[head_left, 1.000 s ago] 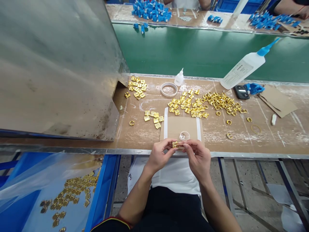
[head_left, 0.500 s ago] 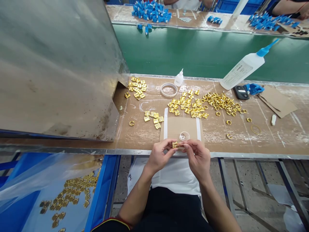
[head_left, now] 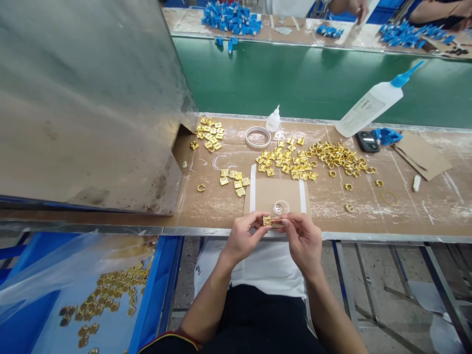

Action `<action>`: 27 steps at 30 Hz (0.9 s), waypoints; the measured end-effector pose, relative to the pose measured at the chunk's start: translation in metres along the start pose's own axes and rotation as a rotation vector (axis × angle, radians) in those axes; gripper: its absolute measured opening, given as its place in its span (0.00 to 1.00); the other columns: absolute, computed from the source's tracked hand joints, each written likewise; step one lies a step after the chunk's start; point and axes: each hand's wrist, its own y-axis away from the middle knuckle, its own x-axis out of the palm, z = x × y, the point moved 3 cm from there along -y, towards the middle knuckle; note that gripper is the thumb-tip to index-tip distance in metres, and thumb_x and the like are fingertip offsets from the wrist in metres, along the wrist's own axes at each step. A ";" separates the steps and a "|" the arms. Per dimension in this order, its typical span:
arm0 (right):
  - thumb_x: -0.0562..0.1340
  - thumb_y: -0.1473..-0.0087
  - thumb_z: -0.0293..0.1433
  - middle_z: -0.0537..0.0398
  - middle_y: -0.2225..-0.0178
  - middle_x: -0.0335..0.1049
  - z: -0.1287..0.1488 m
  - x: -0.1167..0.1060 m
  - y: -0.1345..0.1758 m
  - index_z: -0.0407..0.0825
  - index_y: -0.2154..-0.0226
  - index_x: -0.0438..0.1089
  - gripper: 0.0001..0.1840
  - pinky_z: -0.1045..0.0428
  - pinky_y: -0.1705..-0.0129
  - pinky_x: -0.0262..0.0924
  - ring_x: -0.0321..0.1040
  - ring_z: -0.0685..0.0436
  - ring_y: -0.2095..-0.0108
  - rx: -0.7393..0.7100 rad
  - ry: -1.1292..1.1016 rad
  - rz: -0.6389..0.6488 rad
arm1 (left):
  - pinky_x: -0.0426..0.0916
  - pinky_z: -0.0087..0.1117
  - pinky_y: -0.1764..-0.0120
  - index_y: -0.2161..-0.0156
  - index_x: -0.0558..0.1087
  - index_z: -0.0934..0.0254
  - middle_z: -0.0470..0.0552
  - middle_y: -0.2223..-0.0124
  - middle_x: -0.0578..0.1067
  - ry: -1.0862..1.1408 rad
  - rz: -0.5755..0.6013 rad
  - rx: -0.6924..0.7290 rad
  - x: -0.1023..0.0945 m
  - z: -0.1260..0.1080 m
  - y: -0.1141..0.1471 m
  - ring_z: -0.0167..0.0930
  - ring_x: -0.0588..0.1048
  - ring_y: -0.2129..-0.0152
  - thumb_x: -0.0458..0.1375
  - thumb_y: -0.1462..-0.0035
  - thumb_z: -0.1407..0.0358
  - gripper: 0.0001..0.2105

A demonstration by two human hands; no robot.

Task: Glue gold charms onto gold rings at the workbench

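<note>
My left hand [head_left: 243, 239] and my right hand [head_left: 303, 239] meet at the table's front edge, both pinching one small gold metal piece [head_left: 268, 221] between their fingertips. Just beyond them a small clear dish [head_left: 281, 207] sits on a taped-down cardboard pad [head_left: 276, 192]. Farther back lie a pile of gold square pieces [head_left: 285, 160], a pile of gold rings [head_left: 341, 156], a small cluster of gold squares [head_left: 234, 179] and another cluster [head_left: 209, 133] near the metal panel.
A large tilted metal panel [head_left: 88, 98] fills the left. A small glue bottle [head_left: 273, 119], tape roll [head_left: 258, 136], big white squeeze bottle [head_left: 372, 103] and dark device [head_left: 367, 141] stand behind. A blue bin [head_left: 155, 295] with gold pieces sits lower left. A green conveyor [head_left: 313, 78] runs behind, with another person's hand [head_left: 356, 7] beyond.
My hands have barely moved, still pinching the gold piece. Across the conveyor another person's hand has come into view, and blue parts on the belt have shifted to the right.
</note>
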 end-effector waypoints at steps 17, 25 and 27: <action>0.61 0.34 0.29 0.54 0.65 0.82 -0.003 0.000 0.002 0.52 0.61 0.72 0.04 0.56 0.70 0.76 0.82 0.45 0.66 -0.025 -0.008 0.012 | 0.78 0.26 0.66 0.54 0.77 0.68 0.53 0.64 0.83 -0.013 0.008 -0.028 -0.001 0.001 0.000 0.29 0.82 0.71 0.63 0.40 0.63 0.11; 0.61 0.36 0.26 0.56 0.66 0.81 0.000 0.000 -0.001 0.53 0.61 0.72 0.06 0.58 0.70 0.75 0.81 0.48 0.68 -0.048 0.004 0.006 | 0.77 0.24 0.67 0.54 0.77 0.68 0.53 0.65 0.83 -0.036 -0.003 -0.011 0.000 0.001 0.001 0.29 0.82 0.71 0.63 0.40 0.66 0.10; 0.60 0.35 0.26 0.56 0.66 0.81 0.000 0.000 -0.001 0.52 0.61 0.71 0.05 0.58 0.71 0.76 0.81 0.47 0.68 -0.044 0.004 0.007 | 0.76 0.24 0.67 0.54 0.77 0.68 0.53 0.65 0.82 -0.048 -0.007 -0.012 0.000 0.001 0.001 0.29 0.81 0.72 0.63 0.40 0.66 0.10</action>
